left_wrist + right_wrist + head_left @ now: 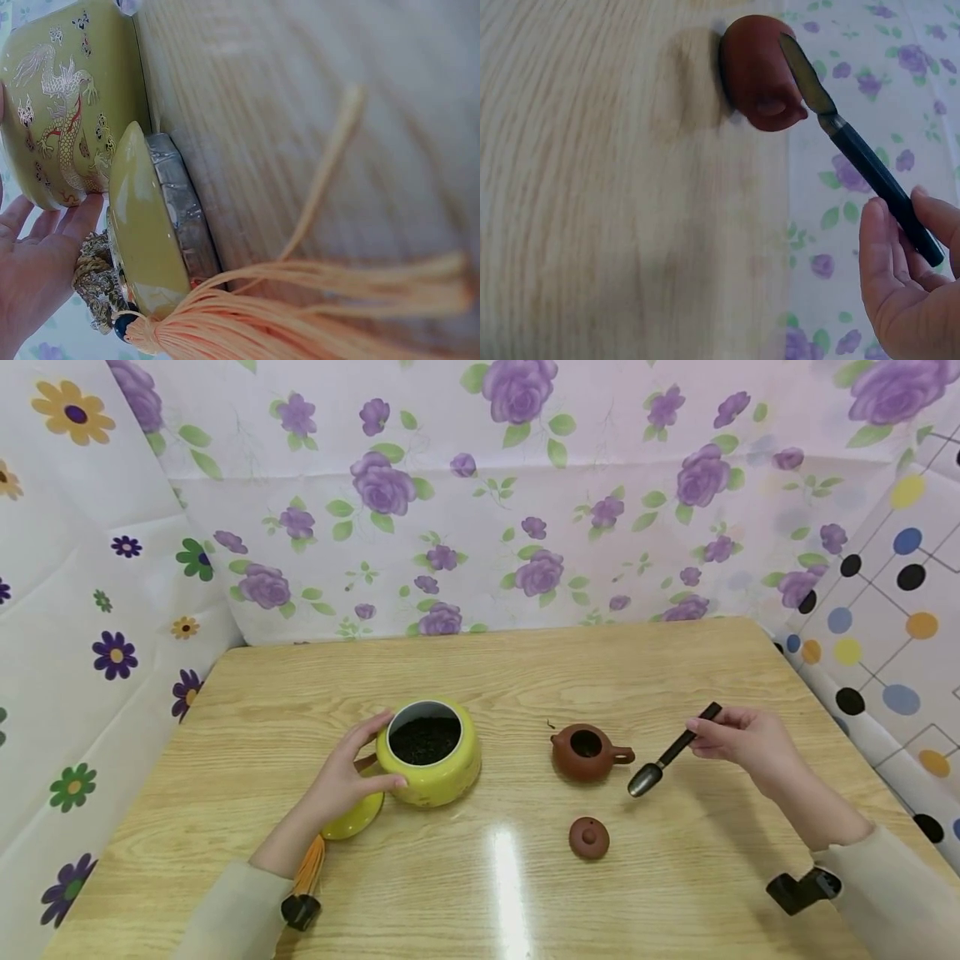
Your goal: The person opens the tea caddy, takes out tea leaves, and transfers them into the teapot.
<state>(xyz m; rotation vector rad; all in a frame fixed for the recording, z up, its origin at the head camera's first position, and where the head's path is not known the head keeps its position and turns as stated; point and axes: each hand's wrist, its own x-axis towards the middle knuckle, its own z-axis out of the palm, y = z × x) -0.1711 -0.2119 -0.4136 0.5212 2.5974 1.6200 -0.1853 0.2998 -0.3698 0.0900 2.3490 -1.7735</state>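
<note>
In the head view, my left hand (348, 777) grips the side of a round yellow jar (450, 777) with dark loose tea leaves (426, 740) inside. The left wrist view shows a dragon drawn on the jar (71, 112). Beside it lies the yellow lid (354, 818) with an orange tassel (307, 864). My right hand (746, 743) pinches the black handle of a small metal tea scoop (647, 779), its bowl pointing down to the left, above the table. Left of the scoop stands a small brown teapot (581, 764), uncovered, with its lid (589, 838) on the table in front.
The wooden table (450, 893) meets flowered cloth (450, 518) at the back and patterned sheets at both sides. A dark bit (551, 724) lies behind the teapot. Each wrist carries a small black camera.
</note>
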